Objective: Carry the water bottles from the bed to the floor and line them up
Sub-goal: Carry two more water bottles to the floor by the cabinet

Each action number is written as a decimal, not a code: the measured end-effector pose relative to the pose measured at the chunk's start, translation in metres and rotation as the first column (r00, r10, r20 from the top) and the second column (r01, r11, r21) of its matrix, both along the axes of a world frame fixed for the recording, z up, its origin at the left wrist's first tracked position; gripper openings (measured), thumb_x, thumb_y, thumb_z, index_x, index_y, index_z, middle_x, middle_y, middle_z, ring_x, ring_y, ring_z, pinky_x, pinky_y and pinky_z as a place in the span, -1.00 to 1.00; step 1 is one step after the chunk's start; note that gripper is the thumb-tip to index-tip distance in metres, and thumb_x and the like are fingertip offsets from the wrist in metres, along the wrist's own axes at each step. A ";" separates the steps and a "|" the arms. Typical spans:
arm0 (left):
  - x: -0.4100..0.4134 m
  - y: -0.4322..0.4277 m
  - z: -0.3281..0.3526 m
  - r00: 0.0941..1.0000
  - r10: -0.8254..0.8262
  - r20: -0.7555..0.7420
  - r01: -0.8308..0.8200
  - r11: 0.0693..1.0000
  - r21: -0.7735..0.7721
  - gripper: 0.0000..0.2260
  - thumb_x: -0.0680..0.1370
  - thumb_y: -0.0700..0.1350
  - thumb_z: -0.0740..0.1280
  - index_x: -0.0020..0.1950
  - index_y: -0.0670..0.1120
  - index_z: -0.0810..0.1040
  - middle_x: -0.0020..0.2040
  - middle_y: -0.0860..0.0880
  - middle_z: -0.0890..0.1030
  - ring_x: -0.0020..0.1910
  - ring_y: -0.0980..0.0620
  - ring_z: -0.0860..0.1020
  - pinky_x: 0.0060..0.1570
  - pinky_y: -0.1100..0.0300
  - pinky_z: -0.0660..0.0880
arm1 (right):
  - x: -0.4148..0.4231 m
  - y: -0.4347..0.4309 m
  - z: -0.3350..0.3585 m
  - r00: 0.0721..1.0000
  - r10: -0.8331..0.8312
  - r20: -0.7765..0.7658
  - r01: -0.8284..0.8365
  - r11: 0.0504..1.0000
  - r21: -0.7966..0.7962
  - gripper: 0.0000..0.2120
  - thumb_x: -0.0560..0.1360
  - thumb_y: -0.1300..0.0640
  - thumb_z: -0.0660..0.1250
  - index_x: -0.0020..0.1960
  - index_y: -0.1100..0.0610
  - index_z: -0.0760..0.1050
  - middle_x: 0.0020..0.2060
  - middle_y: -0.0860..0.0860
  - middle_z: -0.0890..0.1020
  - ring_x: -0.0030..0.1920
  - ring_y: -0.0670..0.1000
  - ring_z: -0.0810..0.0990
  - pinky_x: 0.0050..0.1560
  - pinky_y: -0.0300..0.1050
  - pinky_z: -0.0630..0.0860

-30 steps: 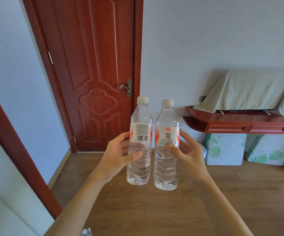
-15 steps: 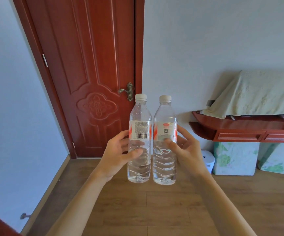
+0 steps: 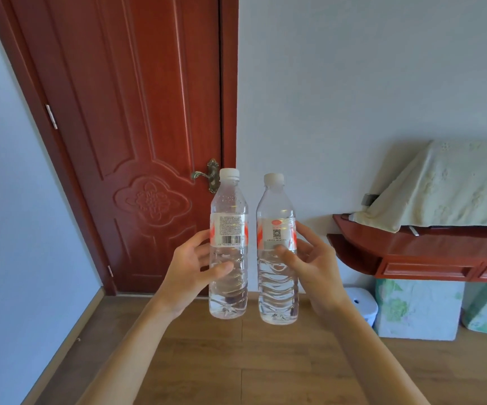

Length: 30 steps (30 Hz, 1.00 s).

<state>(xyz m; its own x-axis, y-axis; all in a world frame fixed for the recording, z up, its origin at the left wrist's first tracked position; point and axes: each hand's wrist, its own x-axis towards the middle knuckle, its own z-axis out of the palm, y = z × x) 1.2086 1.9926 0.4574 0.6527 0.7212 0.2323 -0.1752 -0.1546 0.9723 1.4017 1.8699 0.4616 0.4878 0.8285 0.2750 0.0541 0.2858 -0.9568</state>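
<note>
Above the floor (image 3: pixel 236 369), each hand gripped one upright bottle — left hand (image 3: pixel 188 274), right hand (image 3: pixel 315 270) — neither yet set down.

Single head cam, faces fwd at door (image 3: pixel 137 141), prob. tilted slightly down.

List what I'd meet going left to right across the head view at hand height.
The red door → left hand → barcode-label bottle → QR-label bottle → right hand → red shelf.
</note>
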 end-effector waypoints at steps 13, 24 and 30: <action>0.053 0.096 -0.017 0.997 0.072 -0.027 -0.073 0.996 -0.043 -0.37 0.27 -0.05 0.55 0.31 -0.11 0.50 0.09 -0.13 0.70 0.10 -0.11 0.66 0.06 0.01 0.62 | 0.062 0.099 -0.014 0.999 0.037 0.030 -0.035 0.998 -0.046 -0.45 0.40 0.11 0.45 0.38 0.07 0.47 0.04 0.05 0.74 0.04 0.10 0.73 0.04 0.09 0.67; 0.097 0.219 -0.034 0.998 0.055 -0.009 -0.056 0.994 -0.090 -0.36 0.28 -0.08 0.55 0.33 -0.13 0.48 0.10 -0.15 0.69 0.10 -0.15 0.66 0.09 -0.08 0.60 | 0.098 0.229 -0.012 0.999 0.037 -0.005 -0.038 0.997 -0.069 -0.46 0.41 0.16 0.46 0.37 0.10 0.47 -0.01 0.07 0.75 0.00 0.11 0.74 -0.05 -0.02 0.67; 0.102 0.276 -0.028 0.998 0.070 0.008 -0.069 0.993 -0.095 -0.36 0.26 -0.07 0.55 0.32 -0.12 0.49 0.08 -0.15 0.69 0.09 -0.14 0.67 0.06 -0.02 0.60 | 0.110 0.290 -0.005 0.998 0.063 0.029 -0.061 0.995 -0.082 -0.45 0.44 0.19 0.46 0.41 0.11 0.44 -0.01 0.02 0.75 0.01 0.07 0.73 -0.10 -0.12 0.66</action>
<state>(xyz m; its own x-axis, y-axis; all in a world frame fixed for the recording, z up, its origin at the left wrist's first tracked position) 1.3107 2.2688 0.4291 0.5982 0.7835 0.1678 -0.1779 -0.0744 0.9812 1.5115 2.1598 0.4568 0.4270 0.8770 0.2202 0.0690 0.2112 -0.9750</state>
